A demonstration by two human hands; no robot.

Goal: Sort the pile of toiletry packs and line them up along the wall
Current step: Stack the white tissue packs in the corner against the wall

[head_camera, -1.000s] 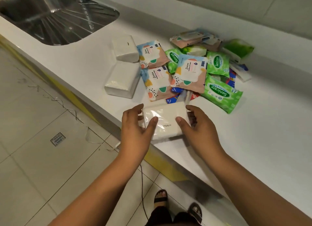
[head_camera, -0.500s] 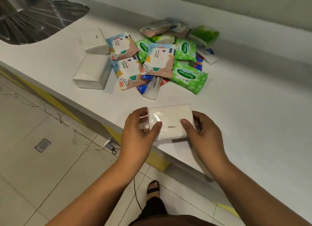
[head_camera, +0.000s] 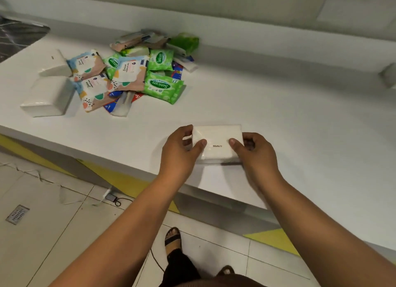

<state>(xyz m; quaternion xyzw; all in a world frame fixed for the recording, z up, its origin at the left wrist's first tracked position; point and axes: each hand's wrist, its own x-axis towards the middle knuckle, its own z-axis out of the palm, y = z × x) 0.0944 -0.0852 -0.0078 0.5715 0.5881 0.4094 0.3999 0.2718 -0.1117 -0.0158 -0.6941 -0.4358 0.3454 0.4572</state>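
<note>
White tissue pack (head_camera: 217, 144) is gripped at both short ends: left hand (head_camera: 180, 153) on its left end, right hand (head_camera: 257, 154) on its right, thumbs laid on top, fingers curled round the ends. Pack is held just above the counter (head_camera: 278, 119), near the front edge. Pile of toiletry packs (head_camera: 137, 72) lies well left of the held pack, toward the wall (head_camera: 235, 5). Two white tissue packs (head_camera: 48, 95) sit left of the pile. Sink (head_camera: 19, 37) is partly seen further left.
</note>
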